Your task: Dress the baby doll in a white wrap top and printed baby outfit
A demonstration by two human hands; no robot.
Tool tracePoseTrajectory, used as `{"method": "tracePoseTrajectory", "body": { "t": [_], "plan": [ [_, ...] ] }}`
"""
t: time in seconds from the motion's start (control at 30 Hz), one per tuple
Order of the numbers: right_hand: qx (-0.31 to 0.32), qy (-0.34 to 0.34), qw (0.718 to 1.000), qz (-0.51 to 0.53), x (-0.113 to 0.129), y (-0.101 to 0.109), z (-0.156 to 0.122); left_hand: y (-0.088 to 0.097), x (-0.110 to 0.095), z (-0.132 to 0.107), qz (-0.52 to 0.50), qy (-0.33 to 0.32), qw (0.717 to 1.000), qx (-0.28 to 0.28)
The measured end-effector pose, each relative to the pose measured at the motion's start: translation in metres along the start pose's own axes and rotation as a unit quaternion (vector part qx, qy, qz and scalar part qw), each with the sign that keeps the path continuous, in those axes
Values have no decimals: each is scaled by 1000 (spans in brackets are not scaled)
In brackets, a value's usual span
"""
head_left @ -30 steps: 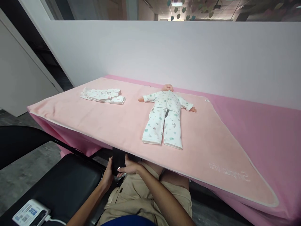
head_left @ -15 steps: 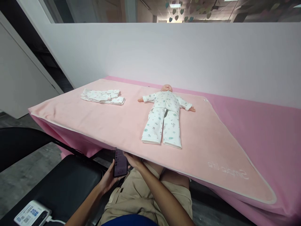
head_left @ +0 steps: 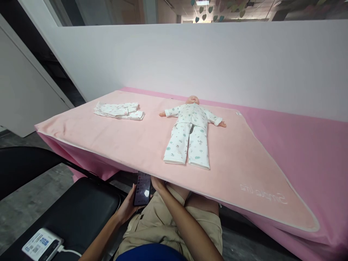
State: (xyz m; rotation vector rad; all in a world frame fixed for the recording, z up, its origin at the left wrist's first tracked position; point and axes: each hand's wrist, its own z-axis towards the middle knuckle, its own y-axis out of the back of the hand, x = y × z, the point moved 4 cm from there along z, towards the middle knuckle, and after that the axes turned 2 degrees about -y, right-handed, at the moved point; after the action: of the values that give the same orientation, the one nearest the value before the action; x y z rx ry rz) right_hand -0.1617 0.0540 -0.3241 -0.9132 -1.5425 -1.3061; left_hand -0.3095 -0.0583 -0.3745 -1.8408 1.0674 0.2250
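Below the near table edge, my left hand (head_left: 128,203) is closed around a smartphone (head_left: 142,190) with a lit, dark screen. Just right of the phone is my right hand (head_left: 158,184), its fingers mostly hidden at the table edge, so I cannot tell whether they are open or closed. On the table a baby doll (head_left: 193,99) lies on its back, arms spread. It wears a white patterned top (head_left: 191,115) and matching pants (head_left: 199,146), whose leg ends lie flat. Folded white patterned clothes (head_left: 119,111) lie to the doll's left.
A pale pink blanket (head_left: 122,139) covers much of the table over a darker pink cloth (head_left: 304,141). To my left stands a black chair (head_left: 81,206) bearing a white device (head_left: 42,244) with a cable. A white wall (head_left: 217,61) rises behind the table.
The phone and my left hand have shifted slightly right. My right hand has moved off the phone's top edge, a little to the right. The doll and clothes stay put.
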Motion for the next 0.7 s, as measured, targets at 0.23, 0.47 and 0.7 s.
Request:
{"method": "tracePoseTrajectory", "body": {
  "t": [0.23,0.47,0.7],
  "plan": [
    [-21,-34,999,-5,1,2,-4,-2,3,-3,9,-3,1000,-10],
    [-27,-37,999,-16,-6,2,-8,-7,1,-8,14,-3,1000,-2],
    [3,-53,999,-7,-16,-4,-14,-4,0,-10,11,-13,1000,-12]
  ]
}}
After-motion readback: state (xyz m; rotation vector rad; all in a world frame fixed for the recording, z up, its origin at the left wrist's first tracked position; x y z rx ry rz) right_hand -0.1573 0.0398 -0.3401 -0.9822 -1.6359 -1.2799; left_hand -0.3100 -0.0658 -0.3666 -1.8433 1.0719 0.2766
